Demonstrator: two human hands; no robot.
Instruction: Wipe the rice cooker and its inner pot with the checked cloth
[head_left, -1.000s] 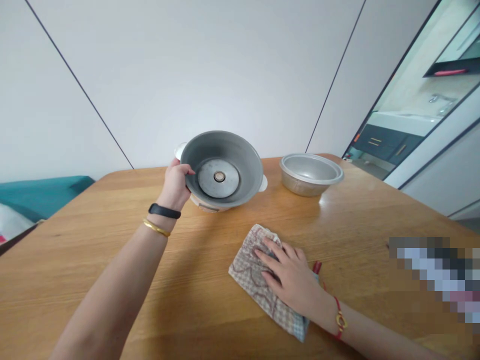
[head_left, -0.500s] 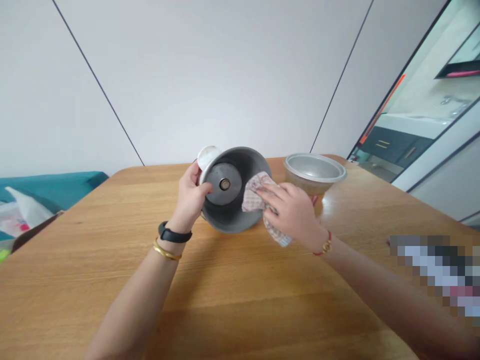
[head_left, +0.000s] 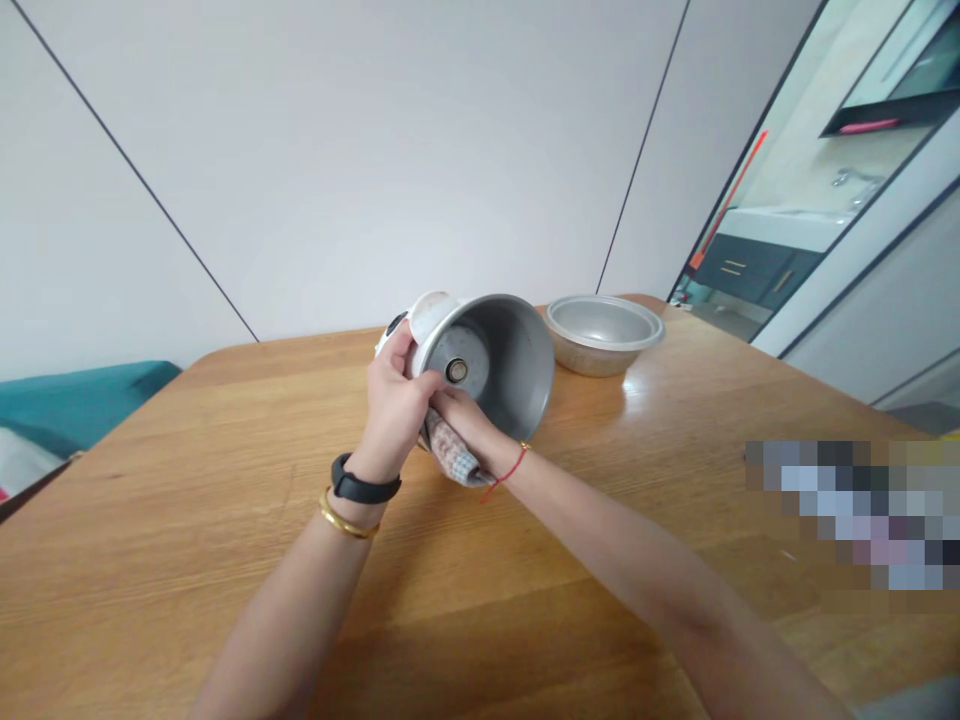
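Gripping the tilted cooker (head_left: 521, 365) at nine o'clock is the left hand (head_left: 395, 405). The right hand (head_left: 463, 418) clutches a cloth (head_left: 448, 450) at seven.

Apparently a home. A washbasin (head_left: 787, 230) and tap (head_left: 844, 177) show beyond the far right corner of the wooden table (head_left: 217, 480).

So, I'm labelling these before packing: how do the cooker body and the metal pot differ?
The cooker body is tilted; the metal pot stands upright on the table. The left hand grips the cooker body, while no hand touches the metal pot. The cooker body shows white outside; the metal pot, silvery. Both have grey insides and round rims.
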